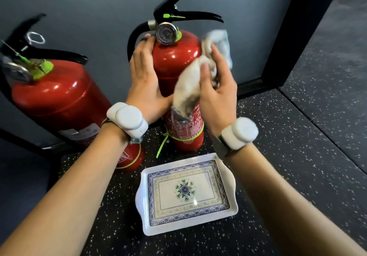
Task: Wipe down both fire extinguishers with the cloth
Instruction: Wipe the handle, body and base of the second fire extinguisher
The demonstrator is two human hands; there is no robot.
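Bracing the upright red metal fire extinguisher, the left hand lay on its left side, fingers straight; the right hand clamped a crumpled white cloth against its right. Hard rubbing could topple it.

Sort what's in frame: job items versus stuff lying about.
Job: cloth in right hand; right extinguisher, steadied by left hand; left extinguisher beside it.
Lying about: patterned tray, empty, on the floor.
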